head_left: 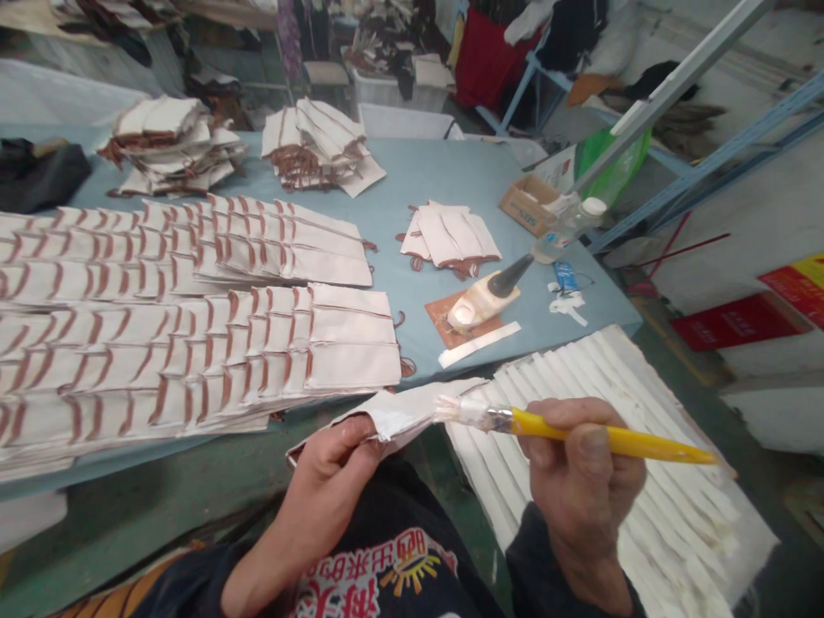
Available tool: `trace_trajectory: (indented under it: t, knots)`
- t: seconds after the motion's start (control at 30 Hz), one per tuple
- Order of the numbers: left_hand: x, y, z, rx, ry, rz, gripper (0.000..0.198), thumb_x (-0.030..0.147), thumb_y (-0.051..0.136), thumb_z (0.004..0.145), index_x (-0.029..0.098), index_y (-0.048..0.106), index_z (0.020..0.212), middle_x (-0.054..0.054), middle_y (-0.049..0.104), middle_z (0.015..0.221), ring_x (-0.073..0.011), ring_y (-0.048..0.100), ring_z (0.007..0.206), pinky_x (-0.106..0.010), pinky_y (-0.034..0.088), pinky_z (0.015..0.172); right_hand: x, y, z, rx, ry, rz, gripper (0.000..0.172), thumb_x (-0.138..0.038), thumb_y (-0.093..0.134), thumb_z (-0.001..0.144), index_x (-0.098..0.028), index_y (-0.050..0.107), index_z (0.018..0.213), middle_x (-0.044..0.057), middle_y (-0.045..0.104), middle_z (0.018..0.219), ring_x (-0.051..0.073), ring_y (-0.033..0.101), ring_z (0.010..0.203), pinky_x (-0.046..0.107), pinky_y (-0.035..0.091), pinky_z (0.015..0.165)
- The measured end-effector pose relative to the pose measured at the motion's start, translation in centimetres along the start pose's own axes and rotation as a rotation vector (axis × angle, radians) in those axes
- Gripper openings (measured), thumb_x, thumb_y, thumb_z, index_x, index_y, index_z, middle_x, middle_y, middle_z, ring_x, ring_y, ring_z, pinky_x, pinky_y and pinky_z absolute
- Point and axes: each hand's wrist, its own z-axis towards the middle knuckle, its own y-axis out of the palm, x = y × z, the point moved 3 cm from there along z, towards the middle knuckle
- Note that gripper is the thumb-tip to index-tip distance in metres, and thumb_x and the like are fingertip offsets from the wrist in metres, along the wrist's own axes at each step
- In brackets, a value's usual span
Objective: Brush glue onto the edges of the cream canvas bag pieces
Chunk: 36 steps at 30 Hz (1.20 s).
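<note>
Right hand [579, 481] grasping a yellow brush [524, 422]; left hand [331, 489] pinching a pale piece [408, 412].
The pale piece is held by one end, before the near edge of the surface [451, 172], apparently leaving its far portion free for the bristles [457, 411]; contact cannot be confirmed. Handle gripped midway, presumably for control. Brown-edged pieces [193, 343] lie overlapped in rows, likely keeping each edge accessible.

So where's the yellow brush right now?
In the head view's lower right, the yellow brush is in the right hand, bristles beside the pale piece.
</note>
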Motion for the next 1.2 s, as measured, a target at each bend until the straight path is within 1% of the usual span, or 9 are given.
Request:
trace_trajectory:
  t: [0.13,0.27,0.47,0.6,0.77,0.93,1.0,1.13,1.2]
  knots:
    - [-0.2,-0.3,1.0,-0.059,-0.207,-0.277,0.024,0.04,0.078,0.094,0.018,0.084,0.087,-0.004,0.081,0.083,-0.0173,0.068,0.076,-0.024,0.053,0.072,-0.7,0.5,0.0,0.036,-0.026,0.046,0.028,-0.046,0.077,0.102,-0.025,0.074,0.085,-0.003,0.056,0.061,0.011,0.042,0.046,0.027,0.032,0.045]
    - [0.6,-0.4,1.6,-0.095,-0.297,-0.479,0.03,0.048,0.088,0.09,0.02,0.086,0.099,-0.003,0.081,0.085,-0.0173,0.071,0.079,-0.023,0.054,0.075,-0.9,1.3,-0.8,-0.026,-0.092,0.05,0.027,-0.046,0.073,0.105,-0.026,0.075,0.087,-0.004,0.051,0.056,0.013,0.045,0.047,0.029,0.035,0.047]
    - [1.7,0.1,2.0,-0.133,-0.286,-0.535,0.035,0.051,0.091,0.088,0.018,0.086,0.099,-0.005,0.082,0.087,-0.0166,0.07,0.076,-0.023,0.053,0.074,-0.6,2.4,-2.3,-0.122,-0.19,0.08,0.025,-0.045,0.067,0.109,-0.027,0.075,0.094,-0.004,0.054,0.058,0.013,0.045,0.047,0.029,0.035,0.049]
    - [2.3,0.3,2.0,-0.141,-0.244,-0.478,0.033,0.047,0.088,0.091,0.017,0.087,0.101,-0.006,0.083,0.091,-0.0154,0.068,0.076,-0.022,0.051,0.073,0.2,2.8,-2.0,-0.165,-0.273,-0.01,0.018,-0.043,0.069,0.108,-0.028,0.074,0.097,-0.005,0.057,0.062,0.015,0.053,0.051,0.031,0.045,0.054]
    - [3.3,0.3,1.6,-0.213,-0.224,-0.481,0.03,0.038,0.085,0.093,0.019,0.088,0.116,-0.006,0.085,0.106,-0.0187,0.074,0.088,-0.027,0.056,0.091,0.9,2.8,-0.8,-0.206,-0.412,-0.1,0.017,-0.039,0.067,0.109,-0.025,0.074,0.102,-0.005,0.061,0.069,0.016,0.063,0.06,0.032,0.056,0.062]
    - [3.0,-0.1,1.3,-0.228,-0.271,-0.529,0.033,0.04,0.086,0.092,0.02,0.088,0.117,-0.006,0.085,0.098,-0.0195,0.075,0.084,-0.024,0.055,0.08,-0.1,2.9,-0.9,-0.205,-0.43,-0.071,0.021,-0.039,0.064,0.112,-0.023,0.074,0.103,-0.005,0.062,0.071,0.012,0.061,0.059,0.028,0.054,0.059]
    - [2.9,-0.1,1.2,-0.227,-0.277,-0.522,0.033,0.04,0.086,0.092,0.02,0.088,0.118,-0.006,0.085,0.096,-0.0197,0.074,0.084,-0.024,0.055,0.078,-0.8,3.1,-1.1,-0.177,-0.406,-0.016,0.021,-0.038,0.064,0.112,-0.022,0.072,0.1,-0.006,0.06,0.068,0.012,0.058,0.056,0.028,0.053,0.056]
    - [3.1,0.2,0.9,-0.231,-0.271,-0.526,0.032,0.041,0.086,0.091,0.02,0.089,0.116,-0.006,0.084,0.094,-0.0192,0.073,0.085,-0.023,0.054,0.079,-2.3,2.6,-1.1,0.069,-0.356,0.146,0.022,-0.036,0.069,0.109,-0.021,0.069,0.093,-0.006,0.054,0.064,0.011,0.049,0.048,0.026,0.043,0.044]
    - [3.2,0.2,0.8,-0.223,-0.26,-0.514,0.031,0.04,0.086,0.091,0.02,0.09,0.114,-0.005,0.084,0.092,-0.0192,0.072,0.085,-0.023,0.054,0.079,-2.6,2.1,-0.9,0.131,-0.327,0.189,0.024,-0.036,0.071,0.108,-0.021,0.069,0.09,-0.005,0.055,0.065,0.01,0.045,0.045,0.025,0.039,0.039]
